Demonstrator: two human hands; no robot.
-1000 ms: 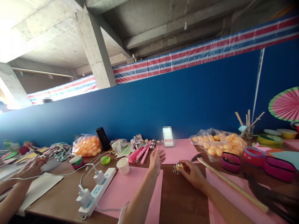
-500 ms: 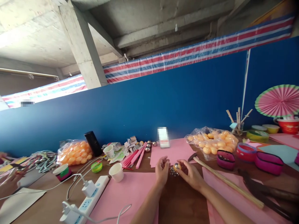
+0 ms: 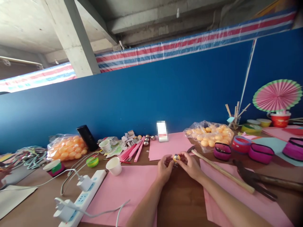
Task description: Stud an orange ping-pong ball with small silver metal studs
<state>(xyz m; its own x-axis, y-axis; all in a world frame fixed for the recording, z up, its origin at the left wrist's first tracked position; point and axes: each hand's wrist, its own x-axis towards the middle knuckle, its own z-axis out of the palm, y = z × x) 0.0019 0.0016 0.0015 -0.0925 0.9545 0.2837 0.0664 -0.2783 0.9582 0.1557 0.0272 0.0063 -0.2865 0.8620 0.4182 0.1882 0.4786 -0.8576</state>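
An orange ball (image 3: 176,158), like a ping-pong ball, with shiny silver pieces over part of its surface, is held between the thumb and fingers of my right hand (image 3: 188,164). My left hand (image 3: 165,167) is close against the ball's left side, its fingers bent together; whatever is in them is too small to make out. Beneath the ball a few small silver pieces (image 3: 175,165) lie on the brown table (image 3: 181,201), mostly hidden by my hands. Several silver-covered balls (image 3: 146,139) rest farther back, left of a pink sheet (image 3: 174,146).
Bags of orange balls stand left (image 3: 67,148) and right (image 3: 209,135). A hammer (image 3: 222,171) and a dark-headed tool (image 3: 255,179) lie right, near magenta pouches (image 3: 261,153). On my left are a paper cup (image 3: 114,166), power strip (image 3: 82,199) and cables.
My left hand has come closer to the ball, and the ball is turned and raised slightly between my hands. The camera view has shifted a little, showing more on the right.
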